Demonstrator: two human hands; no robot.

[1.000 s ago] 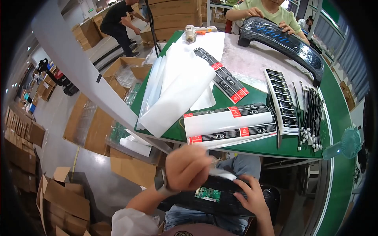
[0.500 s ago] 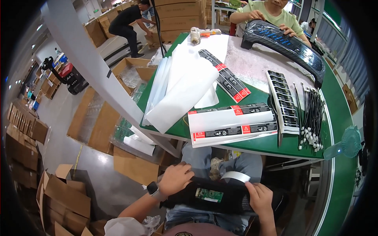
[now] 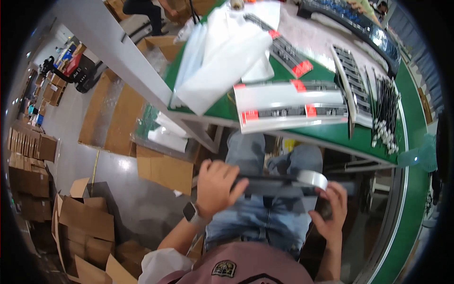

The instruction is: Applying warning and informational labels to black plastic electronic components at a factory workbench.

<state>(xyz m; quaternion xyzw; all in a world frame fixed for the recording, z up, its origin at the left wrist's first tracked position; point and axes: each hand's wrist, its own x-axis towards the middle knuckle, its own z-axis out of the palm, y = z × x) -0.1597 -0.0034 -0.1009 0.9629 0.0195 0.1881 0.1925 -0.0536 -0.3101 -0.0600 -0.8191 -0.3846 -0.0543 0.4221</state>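
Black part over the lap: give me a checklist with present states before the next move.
1. Left hand at the left end of the black part: ok.
2. Right hand fingertips at the curved white strip: ok.
3. White strip fully flat: not ok, it stands in a curve.
4. Right thumb gripping the strip: not ok, it is spread away below.
5. Strip's underside sticky: cannot tell.
6. Label sheets and cable bundle clear of both hands: ok, on the table.
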